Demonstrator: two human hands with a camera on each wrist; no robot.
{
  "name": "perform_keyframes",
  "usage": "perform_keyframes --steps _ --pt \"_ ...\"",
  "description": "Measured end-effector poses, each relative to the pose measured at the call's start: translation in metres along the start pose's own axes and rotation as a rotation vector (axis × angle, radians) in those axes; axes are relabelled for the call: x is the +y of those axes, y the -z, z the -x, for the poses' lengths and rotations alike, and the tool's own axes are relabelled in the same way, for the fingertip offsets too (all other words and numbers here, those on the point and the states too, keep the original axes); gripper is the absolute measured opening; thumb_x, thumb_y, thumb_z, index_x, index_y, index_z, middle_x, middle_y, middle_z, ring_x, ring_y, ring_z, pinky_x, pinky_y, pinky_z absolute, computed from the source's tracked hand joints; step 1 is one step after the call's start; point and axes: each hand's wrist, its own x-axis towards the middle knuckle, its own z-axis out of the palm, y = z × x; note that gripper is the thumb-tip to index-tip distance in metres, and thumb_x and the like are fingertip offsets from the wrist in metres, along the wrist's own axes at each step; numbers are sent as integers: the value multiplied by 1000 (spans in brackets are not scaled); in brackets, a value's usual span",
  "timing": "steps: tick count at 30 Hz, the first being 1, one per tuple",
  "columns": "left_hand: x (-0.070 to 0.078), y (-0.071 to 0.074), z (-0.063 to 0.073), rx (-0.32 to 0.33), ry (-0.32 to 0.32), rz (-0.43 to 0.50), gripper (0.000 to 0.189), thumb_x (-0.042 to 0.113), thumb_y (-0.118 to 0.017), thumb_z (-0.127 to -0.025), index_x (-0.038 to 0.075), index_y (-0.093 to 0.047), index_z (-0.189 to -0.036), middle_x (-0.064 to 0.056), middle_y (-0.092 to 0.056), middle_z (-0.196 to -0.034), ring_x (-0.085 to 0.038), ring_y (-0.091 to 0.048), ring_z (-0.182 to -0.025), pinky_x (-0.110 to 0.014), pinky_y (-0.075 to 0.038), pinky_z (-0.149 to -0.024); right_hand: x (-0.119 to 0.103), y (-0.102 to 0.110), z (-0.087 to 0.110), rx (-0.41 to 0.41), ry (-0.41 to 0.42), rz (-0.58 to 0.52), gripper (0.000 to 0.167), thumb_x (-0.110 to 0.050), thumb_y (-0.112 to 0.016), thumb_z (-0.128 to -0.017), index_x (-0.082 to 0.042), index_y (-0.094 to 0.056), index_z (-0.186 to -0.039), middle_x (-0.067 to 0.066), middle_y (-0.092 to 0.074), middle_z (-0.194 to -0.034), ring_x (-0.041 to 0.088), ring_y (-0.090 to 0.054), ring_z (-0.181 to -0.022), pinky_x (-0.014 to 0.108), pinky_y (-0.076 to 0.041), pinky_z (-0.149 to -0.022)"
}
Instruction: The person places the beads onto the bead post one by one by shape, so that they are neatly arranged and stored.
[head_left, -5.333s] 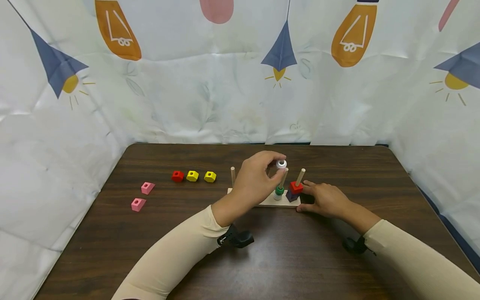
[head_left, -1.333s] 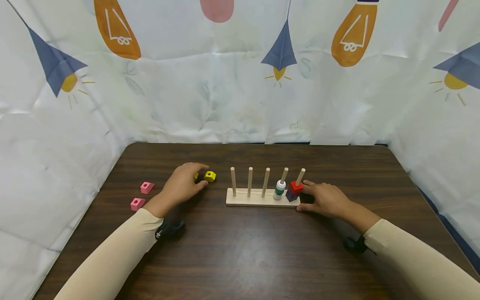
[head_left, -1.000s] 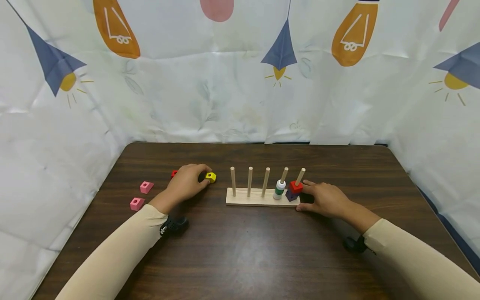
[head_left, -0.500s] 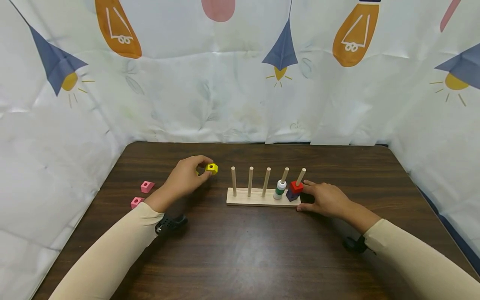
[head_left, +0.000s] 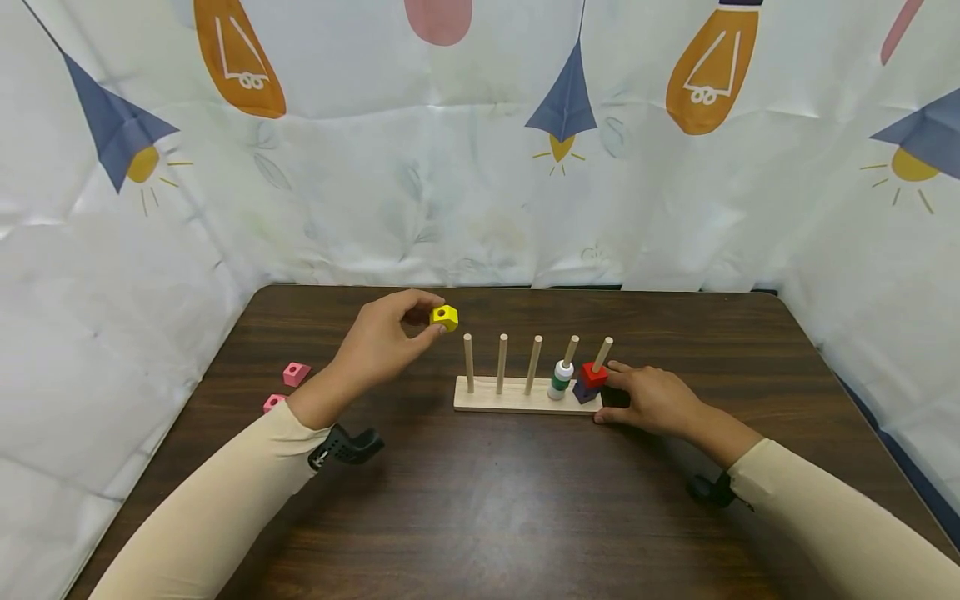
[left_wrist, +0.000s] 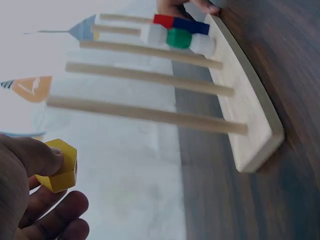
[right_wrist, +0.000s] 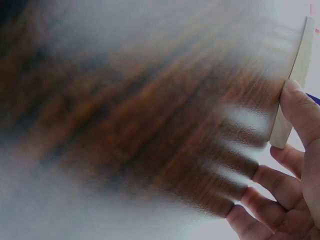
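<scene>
My left hand pinches a yellow block with a hole through it, between thumb and fingers. It is in the air, just left of and above the first peg of a wooden peg stand. The left wrist view shows the yellow block as many-sided, clear of the pegs. My right hand holds the stand's right end; in the right wrist view the thumb lies along the front edge of the base. White and green beads fill one peg; a red block over a dark purple one fills the rightmost.
Two pink blocks lie on the dark wooden table at the left, the nearer one partly covered by my left wrist. The three leftmost pegs bear nothing. A patterned white curtain hangs behind the table.
The white bead went onto its peg. My left hand then took the right-hand yellow block from the table and lifted it up and rightward. My right hand has stayed in place.
</scene>
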Motion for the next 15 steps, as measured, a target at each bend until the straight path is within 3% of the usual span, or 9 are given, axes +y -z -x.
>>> perform_keyframes --steps 8,15 --pt "24 -2 -6 -11 -65 26 34 10 -80 -90 5 -70 -122 -2 -73 -107 -16 -69 -92 -37 -56 -81 -1 1 0 -5 -2 -2 72 -56 -76 -87 -8 -64 -139 25 -55 -144 44 -69 -104 60 -55 -83" --pt "40 -9 -9 -36 -97 37 34 12 -80 -90 7 -70 -122 -1 -72 -108 -18 -68 -93 -42 -56 -83 0 1 0 -1 2 -3 72 -56 -76 -87 -7 -64 -139 25 -55 -144 43 -69 -104 60 -55 -83"
